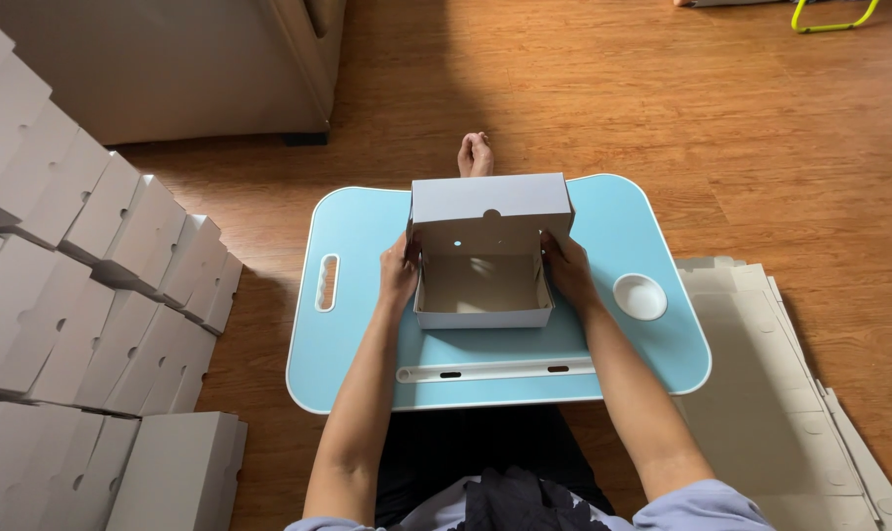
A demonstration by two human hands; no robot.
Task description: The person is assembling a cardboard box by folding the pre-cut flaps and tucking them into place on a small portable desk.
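A grey cardboard box (482, 285) with its hinged lid standing up sits on a light blue lap table (353, 344). My left hand (399, 273) presses against the box's left wall. Gripping the right wall and the lid's corner is my right hand (564, 267). The box interior looks empty. The lid (490, 202) tilts back toward the far side and has a small half-round notch on its front edge.
Several folded grey boxes (92, 295) are stacked at my left. A pile of flat cardboard blanks (771, 374) lies on the wooden floor at my right. The table has a round cup recess (640, 296) and a handle slot (326, 282). My feet (475, 153) show beyond the table.
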